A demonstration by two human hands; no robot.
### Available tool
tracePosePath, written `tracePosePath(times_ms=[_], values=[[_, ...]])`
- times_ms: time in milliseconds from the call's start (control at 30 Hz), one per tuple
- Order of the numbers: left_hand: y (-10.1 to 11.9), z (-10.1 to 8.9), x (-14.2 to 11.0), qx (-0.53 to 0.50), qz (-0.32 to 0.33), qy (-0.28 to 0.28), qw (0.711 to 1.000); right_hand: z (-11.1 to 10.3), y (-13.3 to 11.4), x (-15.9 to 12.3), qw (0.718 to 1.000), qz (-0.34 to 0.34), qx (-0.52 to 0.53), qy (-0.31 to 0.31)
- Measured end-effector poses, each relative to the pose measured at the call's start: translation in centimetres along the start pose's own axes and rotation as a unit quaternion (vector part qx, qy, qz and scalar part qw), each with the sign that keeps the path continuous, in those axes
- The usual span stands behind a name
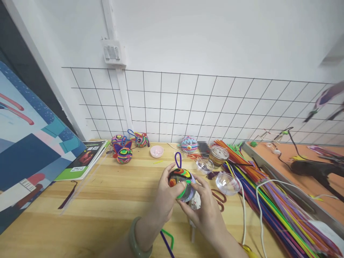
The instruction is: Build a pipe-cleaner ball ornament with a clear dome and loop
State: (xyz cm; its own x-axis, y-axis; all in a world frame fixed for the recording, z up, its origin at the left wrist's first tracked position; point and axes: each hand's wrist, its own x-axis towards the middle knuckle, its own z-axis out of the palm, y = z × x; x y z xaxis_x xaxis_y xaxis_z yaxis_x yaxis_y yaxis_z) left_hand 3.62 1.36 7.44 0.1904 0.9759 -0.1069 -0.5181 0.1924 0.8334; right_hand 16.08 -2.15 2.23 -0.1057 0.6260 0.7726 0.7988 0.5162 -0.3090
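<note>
Both hands hold a colourful pipe-cleaner ball (180, 176) with a purple loop on top, above the wooden table (107, 211). My left hand (166, 196), with a green bangle on the wrist, grips its left side, the thumb pressed on the front. My right hand (206, 208) wraps the ball's right and lower side, where a green pipe cleaner (185, 190) curves round it. A white object shows partly behind the right fingers; I cannot tell what it is.
Two clear plastic half-spheres (228, 182) and a wire spool (218, 154) lie just right of the hands. A long heap of pipe cleaners (271, 200) fills the right side. Finished colourful balls (124, 154), a pink dish (156, 151) and a booklet (86, 159) sit at the back left.
</note>
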Motion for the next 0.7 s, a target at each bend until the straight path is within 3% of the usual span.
tracePosePath(times_ms=[700], values=[[-0.3,-0.23,0.13,0.007,-0.017,-0.012,1.0,-0.02,0.19,-0.16,1.0,-0.01,0.024,0.001]])
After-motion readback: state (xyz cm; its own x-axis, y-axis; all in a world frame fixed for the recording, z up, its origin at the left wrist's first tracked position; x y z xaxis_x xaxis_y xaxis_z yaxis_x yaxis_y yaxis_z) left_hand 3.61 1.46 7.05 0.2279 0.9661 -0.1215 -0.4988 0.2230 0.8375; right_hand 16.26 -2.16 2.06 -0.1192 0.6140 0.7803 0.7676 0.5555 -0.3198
